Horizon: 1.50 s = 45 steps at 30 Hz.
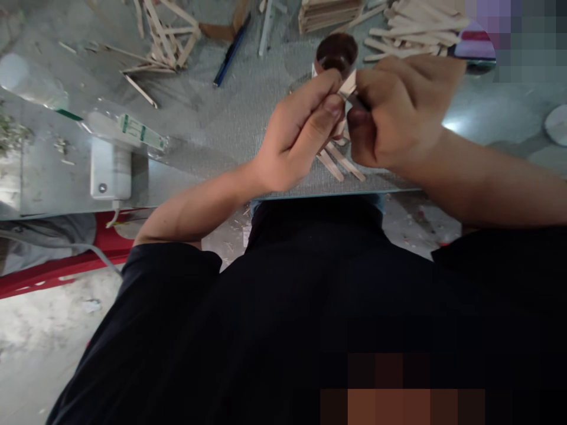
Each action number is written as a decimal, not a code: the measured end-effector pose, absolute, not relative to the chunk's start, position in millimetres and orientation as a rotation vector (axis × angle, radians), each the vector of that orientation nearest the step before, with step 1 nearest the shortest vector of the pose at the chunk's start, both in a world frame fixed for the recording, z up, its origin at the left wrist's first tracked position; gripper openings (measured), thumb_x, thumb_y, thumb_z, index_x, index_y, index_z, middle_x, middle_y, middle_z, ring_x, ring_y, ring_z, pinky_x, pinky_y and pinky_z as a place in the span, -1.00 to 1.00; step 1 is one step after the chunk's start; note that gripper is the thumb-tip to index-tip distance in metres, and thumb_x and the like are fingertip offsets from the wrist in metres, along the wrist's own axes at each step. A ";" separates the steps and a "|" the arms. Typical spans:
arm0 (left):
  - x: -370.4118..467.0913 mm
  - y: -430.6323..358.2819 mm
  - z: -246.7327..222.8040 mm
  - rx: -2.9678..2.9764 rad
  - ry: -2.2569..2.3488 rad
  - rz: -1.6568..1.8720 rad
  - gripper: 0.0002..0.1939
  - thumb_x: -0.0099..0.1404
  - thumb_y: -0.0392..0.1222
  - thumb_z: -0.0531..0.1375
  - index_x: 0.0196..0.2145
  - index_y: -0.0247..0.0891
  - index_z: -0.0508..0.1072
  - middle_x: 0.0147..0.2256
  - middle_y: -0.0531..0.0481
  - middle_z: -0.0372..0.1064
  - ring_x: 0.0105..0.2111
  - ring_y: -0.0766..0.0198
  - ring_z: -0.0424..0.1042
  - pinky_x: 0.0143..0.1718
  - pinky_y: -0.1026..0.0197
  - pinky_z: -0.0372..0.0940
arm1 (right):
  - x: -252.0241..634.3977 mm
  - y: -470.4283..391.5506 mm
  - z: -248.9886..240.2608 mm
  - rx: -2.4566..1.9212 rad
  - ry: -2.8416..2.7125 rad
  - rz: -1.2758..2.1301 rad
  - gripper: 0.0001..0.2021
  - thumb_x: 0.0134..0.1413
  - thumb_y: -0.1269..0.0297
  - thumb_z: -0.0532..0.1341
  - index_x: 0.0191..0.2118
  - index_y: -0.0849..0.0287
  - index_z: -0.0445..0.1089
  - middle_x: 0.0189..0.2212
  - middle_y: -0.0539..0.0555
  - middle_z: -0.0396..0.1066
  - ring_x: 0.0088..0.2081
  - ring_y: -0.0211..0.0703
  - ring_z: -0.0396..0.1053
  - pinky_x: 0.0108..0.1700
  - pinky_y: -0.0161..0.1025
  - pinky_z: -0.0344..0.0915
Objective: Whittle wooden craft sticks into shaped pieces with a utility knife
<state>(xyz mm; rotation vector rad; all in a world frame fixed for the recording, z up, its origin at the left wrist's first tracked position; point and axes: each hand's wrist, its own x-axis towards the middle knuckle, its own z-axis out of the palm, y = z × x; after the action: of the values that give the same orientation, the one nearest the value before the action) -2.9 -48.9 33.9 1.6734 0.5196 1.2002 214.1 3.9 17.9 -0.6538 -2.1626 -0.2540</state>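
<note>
My left hand [296, 136] is closed around a pale wooden craft stick [349, 84], its thumb pressed along it. Close against it on the right, my right hand [398, 112] is shut on a small grey metal blade [355, 100], which meets the stick. The blade's handle, if it has one, is hidden by my fingers. Below the hands, loose craft sticks [336, 164] lie near the table's front edge. A round, dark brown container [336, 52] stands just beyond my left fingers.
Craft sticks lie in a heap [416, 29] at the back right, with a stacked bundle [330, 13] beside it. A stick frame [168, 41], blue pen [233, 50], clear bottle [101, 121] and white power adapter [110, 171] are on the glass-topped table [212, 136].
</note>
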 end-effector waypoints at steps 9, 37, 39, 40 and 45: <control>-11.5 -43.6 28.9 1.894 0.531 1.091 -0.60 0.72 0.09 0.02 -0.20 -0.19 0.41 -0.51 0.16 0.20 -0.49 0.34 0.37 -0.21 0.20 0.32 | 209.9 5.2 32.7 -0.759 -2.357 -0.326 -0.40 0.50 -0.34 0.08 -0.41 0.07 0.24 -0.53 0.02 0.19 -0.51 -0.19 0.17 -0.43 -0.13 0.17; -4.3 -49.8 34.1 1.813 0.515 1.202 -0.61 0.72 0.00 0.10 -0.29 -0.22 0.41 -0.52 0.18 0.21 -0.57 0.42 0.15 -0.38 0.26 0.16 | 213.1 -4.2 43.6 -0.615 -2.416 -0.242 -0.27 0.60 -0.20 -0.45 -0.19 0.06 0.34 -0.34 0.11 0.40 -0.34 -0.08 0.39 -0.26 -0.08 0.24; -5.1 -49.0 30.6 1.861 0.506 1.142 -0.61 0.72 0.01 0.08 -0.26 -0.21 0.44 -0.52 0.18 0.22 -0.56 0.41 0.19 -0.35 0.26 0.21 | 213.6 -3.2 44.2 -0.558 -2.414 -0.144 -0.27 0.62 -0.20 -0.45 -0.33 0.08 0.25 -0.45 0.08 0.29 -0.43 -0.13 0.33 -0.33 -0.10 0.21; -2.9 -47.3 26.4 1.884 0.502 1.135 -0.61 0.72 0.01 0.08 -0.25 -0.20 0.44 -0.52 0.18 0.23 -0.56 0.41 0.22 -0.34 0.26 0.22 | 214.1 -1.9 43.8 -0.524 -2.416 -0.122 -0.25 0.60 -0.24 -0.45 -0.37 0.09 0.21 -0.49 0.06 0.24 -0.48 -0.16 0.28 -0.38 -0.10 0.17; 23.2 -31.1 -8.6 1.859 -0.045 1.670 -0.39 0.71 0.28 -0.10 -0.28 -0.24 0.37 -0.57 0.20 0.17 -0.67 0.52 0.10 -0.58 0.39 -0.02 | 219.2 4.7 43.0 -0.562 -2.503 -0.081 -0.07 0.38 -0.57 -0.50 -0.44 0.10 0.22 -0.57 0.04 0.21 -0.54 -0.23 0.26 -0.41 -0.11 0.16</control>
<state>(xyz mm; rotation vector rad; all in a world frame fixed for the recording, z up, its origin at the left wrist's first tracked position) 23.2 -31.1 -8.6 1.8595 -0.0455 1.6701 219.2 4.7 43.0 -0.5619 -2.5028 -0.0808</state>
